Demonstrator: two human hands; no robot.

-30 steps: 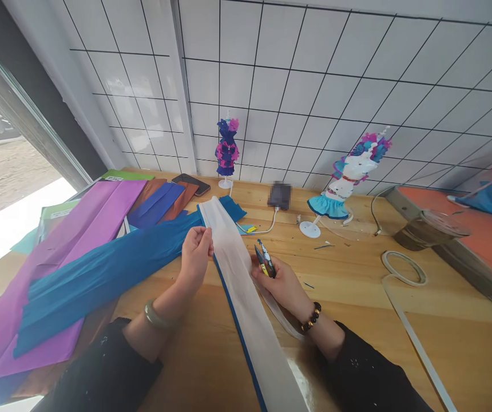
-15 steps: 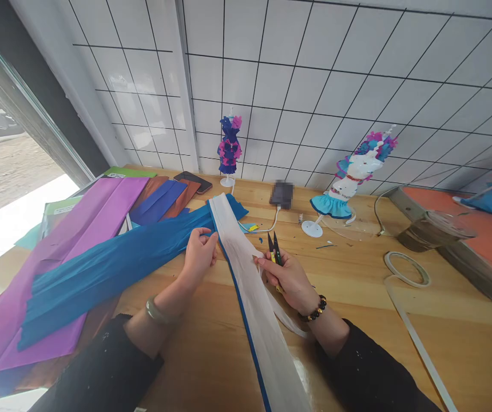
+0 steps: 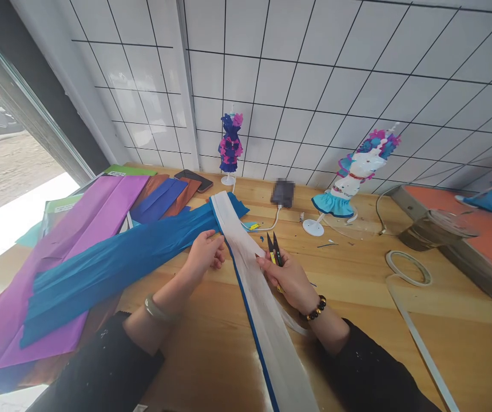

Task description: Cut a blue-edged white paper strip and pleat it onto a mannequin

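Observation:
A long white crepe-paper strip with a narrow blue edge runs from mid-table toward me. At its blue left edge, the thumb and forefinger of my left hand are closed in a pinch, the other fingers curled. My right hand is closed around black-bladed thread snips, blades pointing away from me. Its thumb and fingertip also meet at the strip's right edge. Under the strip's far end lies a wide blue crepe-paper piece that stretches left. A thin pale tape hangs below my right hand.
Purple paper and other coloured sheets are piled on the left. Two dressed figures stand near the wall, one purple, one with a turquoise skirt. A phone, a tape roll and a plastic container are around.
My left hand has shifted slightly right and down along the strip's blue edge, its lower fingers loosening a little. My right hand with the snips stays almost in place.

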